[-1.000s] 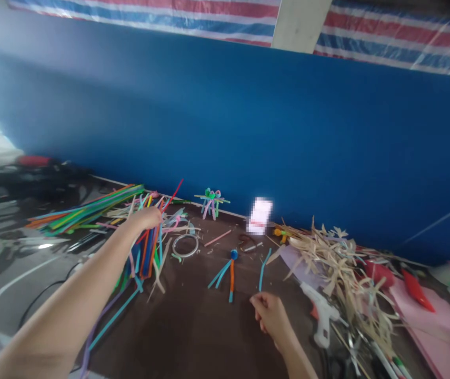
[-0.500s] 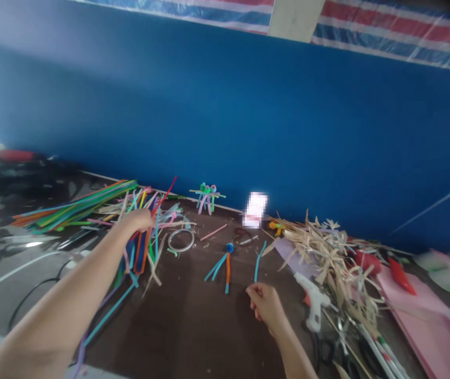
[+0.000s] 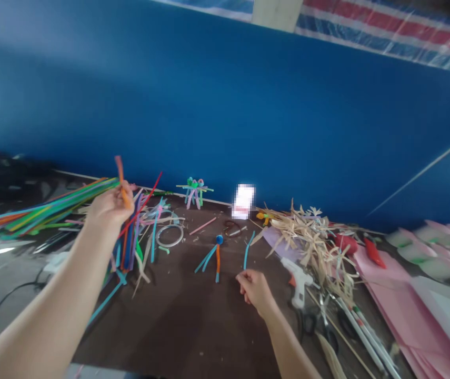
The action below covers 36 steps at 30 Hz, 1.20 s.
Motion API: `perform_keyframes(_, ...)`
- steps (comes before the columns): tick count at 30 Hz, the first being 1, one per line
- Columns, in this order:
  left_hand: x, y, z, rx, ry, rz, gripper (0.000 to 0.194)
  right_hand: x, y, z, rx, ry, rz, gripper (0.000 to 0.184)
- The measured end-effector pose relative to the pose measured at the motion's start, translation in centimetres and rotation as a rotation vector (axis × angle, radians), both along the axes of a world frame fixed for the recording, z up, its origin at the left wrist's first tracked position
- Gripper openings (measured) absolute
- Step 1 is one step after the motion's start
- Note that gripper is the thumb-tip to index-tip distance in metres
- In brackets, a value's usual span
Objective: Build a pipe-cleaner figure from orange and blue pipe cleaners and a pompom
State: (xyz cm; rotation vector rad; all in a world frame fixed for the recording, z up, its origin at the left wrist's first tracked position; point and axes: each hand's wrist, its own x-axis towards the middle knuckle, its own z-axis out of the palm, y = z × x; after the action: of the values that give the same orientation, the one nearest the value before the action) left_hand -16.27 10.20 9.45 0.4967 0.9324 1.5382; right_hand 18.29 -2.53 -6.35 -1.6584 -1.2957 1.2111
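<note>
Dark brown tabletop against a blue painted wall. I note a heap of multicoloured pipe cleaners at its left. The left hand is clenched on an orange pipe cleaner, whose long axis stands near upright above the fist, over the heap. The right hand is loosely curled, contents unclear, just short of a thin teal pipe cleaner, which lies pointing away from it.

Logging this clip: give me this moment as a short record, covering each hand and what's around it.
left hand: raised, pinching an orange pipe cleaner
right hand: curled over the dark tabletop, nothing visible in it
near right hand: teal pipe cleaner
near left hand: heap of multicoloured pipe cleaners
rest: white hot glue gun, dried straw strips, pink paper sheets, blue wall
</note>
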Motion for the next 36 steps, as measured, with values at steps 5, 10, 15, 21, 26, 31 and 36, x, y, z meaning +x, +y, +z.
perform_keyframes(5,6.4,-3.1,-1.8,0.055,-0.151,-0.011,0.028,0.0,-0.2,1.4,0.088,-0.015,-0.017,0.02)
perform_keyframes(10,14.7,-7.6,-6.0,-0.101,-0.068,-0.474,0.011,-0.8,-1.1,5.6,0.549,-0.099,0.041,0.038)
perform_keyframes(15,18.5,-10.6,-7.7,-0.095,-0.094,-0.599,0.006,-2.5,-3.4,8.2,0.798,0.0,0.118,0.03)
perform_keyframes(21,16.7,-9.0,-7.6,0.34,0.782,-1.089,0.014,1.0,-4.9,10.7,0.742,0.595,-0.396,0.015)
perform_keyframes(26,15.5,-5.3,-8.7,0.918,1.617,-0.949,0.021,7.5,-5.1,13.9,0.629,0.838,-0.427,0.027)
perform_keyframes(31,16.6,-4.0,-10.5,1.146,1.758,-1.053,0.014,8.8,-4.6,12.0,0.304,0.79,-0.323,0.025)
perform_keyframes(36,17.0,-3.3,-10.7,1.134,1.682,-1.114,0.01,5.0,-3.6,7.9,0.101,0.713,-0.246,0.033)
